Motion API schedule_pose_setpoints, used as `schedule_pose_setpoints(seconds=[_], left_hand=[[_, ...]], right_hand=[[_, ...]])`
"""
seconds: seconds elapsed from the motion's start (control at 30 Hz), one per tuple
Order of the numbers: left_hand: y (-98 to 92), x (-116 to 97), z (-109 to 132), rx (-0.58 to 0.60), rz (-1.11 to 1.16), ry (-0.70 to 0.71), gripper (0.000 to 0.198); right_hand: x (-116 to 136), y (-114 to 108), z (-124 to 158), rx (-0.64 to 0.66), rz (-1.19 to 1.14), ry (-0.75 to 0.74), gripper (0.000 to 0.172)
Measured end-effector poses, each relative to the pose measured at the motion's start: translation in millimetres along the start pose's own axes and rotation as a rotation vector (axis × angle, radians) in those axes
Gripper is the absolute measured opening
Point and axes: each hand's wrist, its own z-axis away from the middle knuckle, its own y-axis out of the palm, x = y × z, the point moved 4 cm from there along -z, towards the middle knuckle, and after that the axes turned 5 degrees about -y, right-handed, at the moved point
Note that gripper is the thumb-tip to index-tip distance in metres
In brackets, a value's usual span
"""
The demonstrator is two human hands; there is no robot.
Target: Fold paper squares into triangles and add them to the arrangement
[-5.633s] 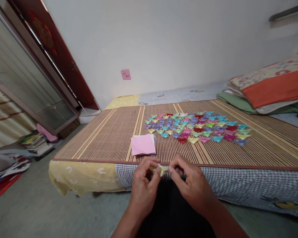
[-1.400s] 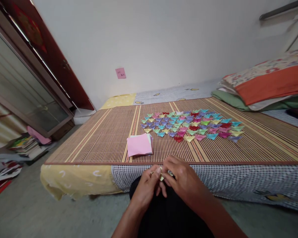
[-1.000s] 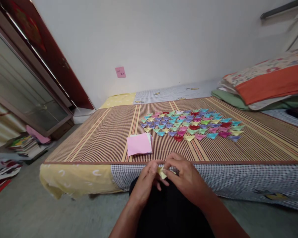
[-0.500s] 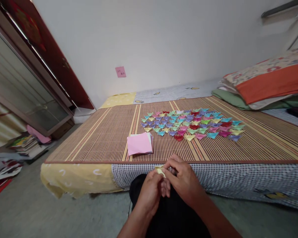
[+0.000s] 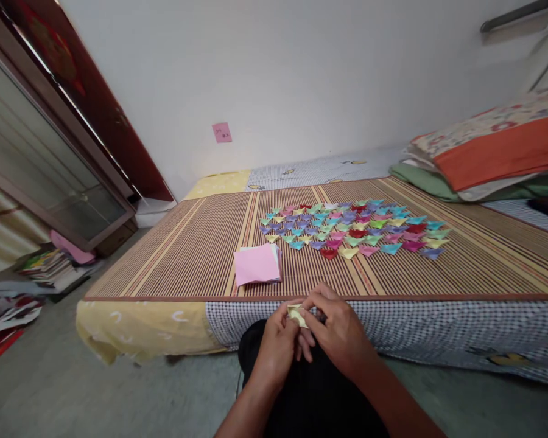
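Between my two hands, just off the bed's front edge and above my lap, is a small piece of folded pale yellow paper [image 5: 296,314]. My left hand [image 5: 279,340] pinches it from the left, thumb on its lower side. From the right, my right hand [image 5: 335,325] grips it with thumb and fingertips; its other fingers are curled and partly hidden. On the mat beyond, rows of small folded paper shapes [image 5: 357,233] in many colours lie spread out. Left of them rests a stack of square paper sheets [image 5: 257,265], a pink one on top.
A striped bamboo mat [image 5: 173,255] covers the bed. Folded bedding [image 5: 497,146] is piled at the right. A pink note [image 5: 221,132] sticks to the wall. On the left stand a cabinet [image 5: 41,128] and a pile of books [image 5: 45,266].
The yellow paper has turned slightly and shows more of its face. The fingers of my left hand have shifted a little around it. The stack and the rows have not moved.
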Motion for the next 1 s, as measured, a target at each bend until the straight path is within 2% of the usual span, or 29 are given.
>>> schedule_pose_setpoints(seconds=[0.13, 0.27, 0.4, 0.6, 0.8, 1.0], left_hand=[[1.4, 4, 0, 0.001, -0.076, 0.001, 0.033], [-0.8, 1, 4, -0.061, -0.150, 0.039, 0.047], [-12.0, -5, 6, -0.143, -0.163, 0.069, 0.058], [-15.2, -11, 2, -0.066, -0.210, 0.103, 0.041], [-9.9, -12, 1, -0.008, -0.129, 0.072, 0.048], [-9.9, -14, 4, 0.010, -0.047, 0.049, 0.056]], right_hand=[[-4, 1, 1, -0.002, 0.026, 0.011, 0.016], [-4, 1, 0, 0.030, 0.079, -0.021, 0.018], [0, -5, -1, 0.053, 0.125, -0.075, 0.020], [4, -4, 1, 0.088, 0.202, -0.136, 0.021], [9, -6, 0, 0.105, 0.183, -0.122, 0.026], [3, -19, -2, 0.157, -0.012, -0.004, 0.023]])
